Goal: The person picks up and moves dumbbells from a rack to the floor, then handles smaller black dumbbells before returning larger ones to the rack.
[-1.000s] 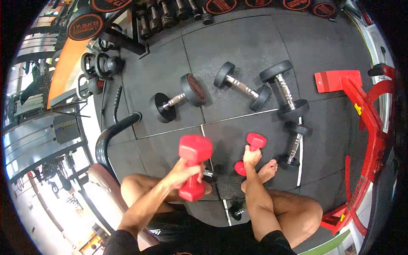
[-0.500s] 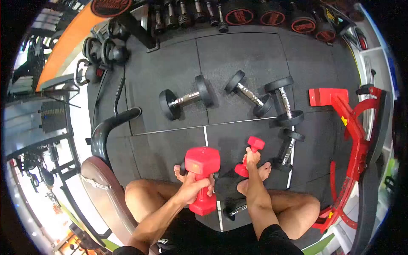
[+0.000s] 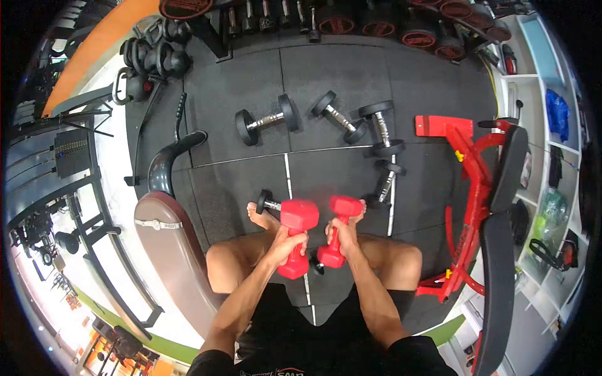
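My left hand (image 3: pixel 289 244) is wrapped round the handle of a larger red dumbbell (image 3: pixel 299 215). Just to its right, my right hand (image 3: pixel 342 232) grips a smaller red dumbbell (image 3: pixel 346 205). Both dumbbells are held up in front of my bent legs, close side by side, with a narrow gap between them. A black dumbbell with a metal handle (image 3: pixel 271 204) lies by my left foot, partly hidden behind the larger red one. Another small black dumbbell end (image 3: pixel 318 266) shows below the red ones.
Several black dumbbells lie ahead on the dark mat, among them one at left (image 3: pixel 268 120) and one in the middle (image 3: pixel 338 117). A brown padded bench (image 3: pixel 169 250) stands at left, a red metal frame (image 3: pixel 475 182) at right. Kettlebells (image 3: pixel 164 59) and a dumbbell rack line the back.
The two red dumbbells are now closer together; the smaller one has come left and up toward the larger. The view has shifted, so the floor items appear higher and further left.
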`<state>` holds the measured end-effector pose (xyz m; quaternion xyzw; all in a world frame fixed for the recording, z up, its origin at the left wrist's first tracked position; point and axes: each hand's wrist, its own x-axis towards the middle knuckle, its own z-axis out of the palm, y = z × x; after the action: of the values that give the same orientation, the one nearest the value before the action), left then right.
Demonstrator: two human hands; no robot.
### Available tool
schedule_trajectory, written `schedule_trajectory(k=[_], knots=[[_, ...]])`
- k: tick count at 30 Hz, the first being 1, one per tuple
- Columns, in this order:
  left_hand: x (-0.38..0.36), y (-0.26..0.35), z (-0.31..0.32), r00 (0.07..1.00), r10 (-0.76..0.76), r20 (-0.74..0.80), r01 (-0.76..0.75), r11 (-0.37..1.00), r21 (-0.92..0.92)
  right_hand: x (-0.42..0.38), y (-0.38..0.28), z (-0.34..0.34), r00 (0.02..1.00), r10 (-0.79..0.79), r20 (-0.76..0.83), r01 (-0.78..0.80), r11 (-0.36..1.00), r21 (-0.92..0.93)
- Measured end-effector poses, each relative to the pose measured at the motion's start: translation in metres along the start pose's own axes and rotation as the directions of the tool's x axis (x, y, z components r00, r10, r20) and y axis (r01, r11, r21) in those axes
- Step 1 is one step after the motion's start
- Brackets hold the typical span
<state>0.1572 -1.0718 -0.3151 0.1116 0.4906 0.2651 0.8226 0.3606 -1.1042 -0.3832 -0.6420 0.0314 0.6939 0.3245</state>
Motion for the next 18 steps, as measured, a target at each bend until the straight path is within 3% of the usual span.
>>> schedule_trajectory(k=[3,8,9,14,18], knots=[[-0.054,0.024,0.044,0.999,-0.041,0.026,0.043,0.998,-0.056,-0.093,-0.049,0.016,0.997,0.052,0.063,-0.052,0.999,-0.003],[-0.145,0.072,0.108,0.977,-0.181,0.112,0.195,0.973,-0.128,-0.226,-0.103,0.016,0.982,0.007,0.189,-0.016,0.999,0.048],[-0.159,0.084,0.118,0.965,-0.165,0.206,0.196,0.971,-0.139,-0.254,-0.113,0.016,0.977,-0.014,0.215,-0.003,0.997,0.08],[-0.224,0.142,0.188,0.932,-0.146,0.333,0.209,0.965,-0.162,-0.367,-0.185,0.022,0.918,-0.084,0.388,0.005,0.98,0.201],[-0.264,0.189,0.254,0.878,-0.119,0.463,0.197,0.973,-0.123,-0.448,-0.233,0.021,0.847,-0.222,0.484,0.129,0.967,0.217]])
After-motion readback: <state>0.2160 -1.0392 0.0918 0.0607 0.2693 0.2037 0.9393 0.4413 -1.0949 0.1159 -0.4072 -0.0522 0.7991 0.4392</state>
